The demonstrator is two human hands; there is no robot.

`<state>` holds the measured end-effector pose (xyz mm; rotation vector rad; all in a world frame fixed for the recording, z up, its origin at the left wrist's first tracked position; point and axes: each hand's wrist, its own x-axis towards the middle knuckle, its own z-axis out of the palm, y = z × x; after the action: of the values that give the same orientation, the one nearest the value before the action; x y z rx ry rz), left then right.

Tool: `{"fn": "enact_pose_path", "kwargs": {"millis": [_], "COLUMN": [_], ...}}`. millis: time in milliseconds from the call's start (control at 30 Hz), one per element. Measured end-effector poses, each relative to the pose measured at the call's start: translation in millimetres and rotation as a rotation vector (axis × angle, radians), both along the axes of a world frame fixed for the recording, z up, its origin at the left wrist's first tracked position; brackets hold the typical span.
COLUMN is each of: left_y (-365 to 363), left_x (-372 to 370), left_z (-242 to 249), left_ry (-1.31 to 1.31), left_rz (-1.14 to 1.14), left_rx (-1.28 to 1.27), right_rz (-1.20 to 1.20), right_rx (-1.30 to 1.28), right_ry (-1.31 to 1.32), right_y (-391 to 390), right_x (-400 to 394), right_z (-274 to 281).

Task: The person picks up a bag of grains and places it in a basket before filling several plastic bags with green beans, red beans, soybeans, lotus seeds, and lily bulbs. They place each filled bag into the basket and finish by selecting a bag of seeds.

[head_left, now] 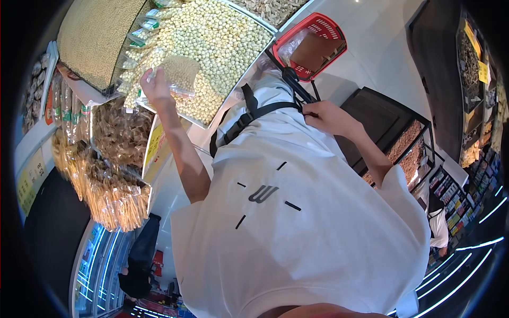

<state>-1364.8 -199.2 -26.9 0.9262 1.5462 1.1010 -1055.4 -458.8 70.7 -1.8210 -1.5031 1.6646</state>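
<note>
My left hand reaches over a bin of pale round beans, its fingers bent at the edge of a clear plastic bag of small tan beans. The bag shows beside my fingers, above the pile. At my waist, my right hand is closed around a black handle, which runs toward a red shopping basket on the floor. A brown flat item and clear plastic lie in that basket. A black strap with a buckle crosses my white clothing.
Left of the bin are a bin of small tan grains and hanging packets of dried goods. A dark display stand is close on my right. Shelves line the far right. Another person stands at lower left.
</note>
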Motion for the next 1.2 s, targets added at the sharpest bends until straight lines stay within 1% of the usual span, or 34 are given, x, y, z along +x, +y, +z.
{"fn": "enact_pose_path", "kwargs": {"millis": [33,100,133,200,233,300,367,433,467,500,567,600,633,667,700,767,800,833,900,933,1000,1033,1100,1133,1200], "left_y": [0,1,1,0,0,1,1,1,2,1,0,1,2,2,2,1,-1,-2,-6,-5,-4,-7,-16,-18,-20], "left_x": [-1,0,0,1,-1,-1,1,0,-2,-2,-1,0,0,-2,-4,0,5,9,14,13,6,6,12,9,3], "left_z": [-2,-3,-3,-2,-4,-6,-5,-7,-10,-10,-9,-8,-10,-12,-14,-6,-1,5,15,12,3,11,24,23,11], "left_ry": [-0.003,-0.017,-0.020,-0.046,-0.047,-0.061,-0.040,-0.016,-0.034,-0.052,-0.046,-0.042,-0.044,-0.035,-0.025,-0.024,-0.024,-0.026,-0.012,-0.010,0.020,0.029,-0.043,-0.032,-0.239], "left_rz": [0.003,-0.020,-0.013,-0.031,-0.030,-0.065,-0.047,-0.025,-0.029,-0.034,-0.019,-0.005,0.002,-0.014,-0.030,-0.020,-0.008,0.002,0.021,0.032,0.051,0.082,0.024,0.061,-0.031], "left_rx": [0.002,0.030,0.031,0.061,0.060,0.068,0.065,0.060,0.065,0.071,0.062,0.056,0.059,0.063,0.067,0.039,0.010,0.015,0.007,0.013,0.003,0.015,-0.032,-0.012,0.032], "right_rz": [0.003,0.014,0.021,0.050,0.051,0.191,0.238,0.336,0.336,0.341,0.424,0.427,0.415,0.402,0.405,0.247,0.300,0.310,0.237,0.248,0.255,0.283,0.252,0.251,0.246], "right_rx": [0.002,-0.081,-0.081,-0.104,-0.105,-0.240,-0.209,-0.211,-0.185,-0.188,-0.276,-0.275,-0.327,-0.380,-0.379,-0.512,-0.514,-0.511,-0.419,-0.412,0.061,0.080,0.421,0.472,0.528], "right_ry": [-0.003,0.230,0.227,0.412,0.411,0.403,0.394,0.358,0.417,0.418,0.505,0.504,0.516,0.530,0.530,0.349,0.242,0.237,-0.099,-0.100,-0.380,-0.372,-0.266,-0.209,-0.067], "right_y": [3,7,10,14,19,27,25,29,28,28,28,29,30,29,29,30,32,34,41,50,76,93,132,152,187], "right_x": [2,10,13,16,17,18,20,22,23,25,30,31,33,34,36,41,44,45,44,43,31,22,-4,-24,-67], "right_z": [9,25,33,50,64,90,94,103,103,101,93,91,90,88,82,61,50,40,25,22,15,9,-7,-14,-22]}}
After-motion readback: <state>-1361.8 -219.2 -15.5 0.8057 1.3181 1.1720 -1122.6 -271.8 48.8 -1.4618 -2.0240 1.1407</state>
